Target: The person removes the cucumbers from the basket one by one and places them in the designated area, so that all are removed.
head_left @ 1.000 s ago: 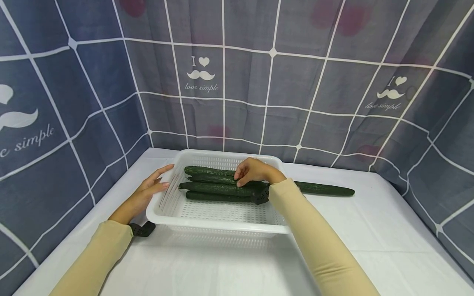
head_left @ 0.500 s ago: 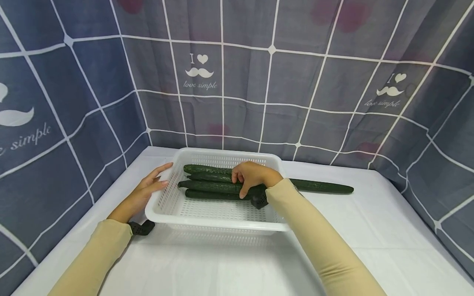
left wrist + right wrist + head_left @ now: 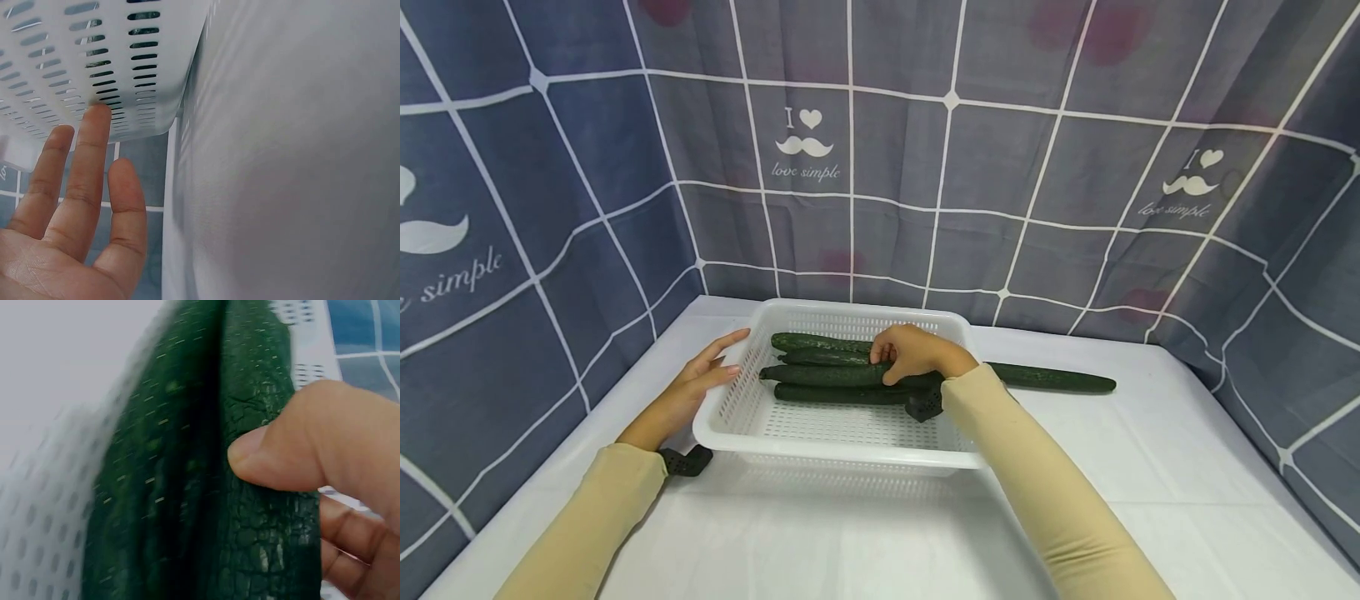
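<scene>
Several dark green cucumbers lie side by side in a white perforated basket [image 3: 850, 457] in the head view. My right hand [image 3: 917, 352] reaches into it from the right and grips one long cucumber [image 3: 820, 377]. In the right wrist view the thumb [image 3: 262, 459] presses on this bumpy cucumber [image 3: 256, 394], with other fingers curled at its far side. Another cucumber [image 3: 150, 450] lies beside it. My left hand [image 3: 688, 392] is at the basket's left end, fingers extended. In the left wrist view its middle fingertip [image 3: 97, 112] appears to touch the perforated wall.
One more cucumber [image 3: 1052, 377] extends over the white-covered table [image 3: 1150, 467] to the right, its left part hidden by my right arm. A grey-blue checked curtain [image 3: 895, 167] hangs behind and at both sides. Black wrist devices [image 3: 685, 461] are on both wrists.
My right thumb moved down toward the front cucumbers, then back up onto the gripped cucumber. The left hand stays at the basket's left end. The head view shifted slightly.
</scene>
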Demonstrator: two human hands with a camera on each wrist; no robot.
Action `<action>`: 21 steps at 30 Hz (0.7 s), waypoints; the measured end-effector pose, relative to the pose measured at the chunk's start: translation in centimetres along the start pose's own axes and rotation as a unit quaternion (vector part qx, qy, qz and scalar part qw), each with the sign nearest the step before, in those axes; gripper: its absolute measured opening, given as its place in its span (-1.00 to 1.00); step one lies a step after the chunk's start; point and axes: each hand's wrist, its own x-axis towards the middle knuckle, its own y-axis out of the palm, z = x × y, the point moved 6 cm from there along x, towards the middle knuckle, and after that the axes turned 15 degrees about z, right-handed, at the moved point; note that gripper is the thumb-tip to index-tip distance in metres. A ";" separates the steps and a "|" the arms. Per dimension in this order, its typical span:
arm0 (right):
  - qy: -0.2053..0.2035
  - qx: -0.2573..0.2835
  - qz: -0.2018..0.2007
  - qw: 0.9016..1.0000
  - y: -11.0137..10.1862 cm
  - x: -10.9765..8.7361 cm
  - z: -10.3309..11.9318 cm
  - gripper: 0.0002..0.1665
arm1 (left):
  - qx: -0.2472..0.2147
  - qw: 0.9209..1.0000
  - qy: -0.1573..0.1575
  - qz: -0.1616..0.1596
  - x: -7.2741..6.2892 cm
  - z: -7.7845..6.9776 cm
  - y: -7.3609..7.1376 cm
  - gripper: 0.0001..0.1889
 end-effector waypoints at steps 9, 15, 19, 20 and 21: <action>-0.061 0.054 -0.039 0.996 -0.8 -0.5 -0.4 -0.69 | 0.010 1.000 -0.007 -0.007 0.0 0.1 0.0 -0.39; -0.100 0.100 -0.073 0.987 -1.4 -0.9 -0.3 -0.69 | 0.005 1.000 -0.003 -0.007 0.0 -0.1 0.2 -0.38; -0.119 0.128 -0.103 0.979 -1.9 -1.1 -0.1 -0.65 | 0.004 1.000 0.002 -0.007 0.0 -0.3 0.3 -0.37; -0.120 0.135 -0.108 0.978 -1.9 -1.1 0.0 -0.64 | 0.005 1.000 0.002 -0.006 0.0 -0.2 0.3 -0.37; -0.120 0.140 -0.112 0.976 -2.0 -1.1 0.0 -0.64 | 0.007 1.000 0.001 -0.006 0.0 -0.2 0.3 -0.37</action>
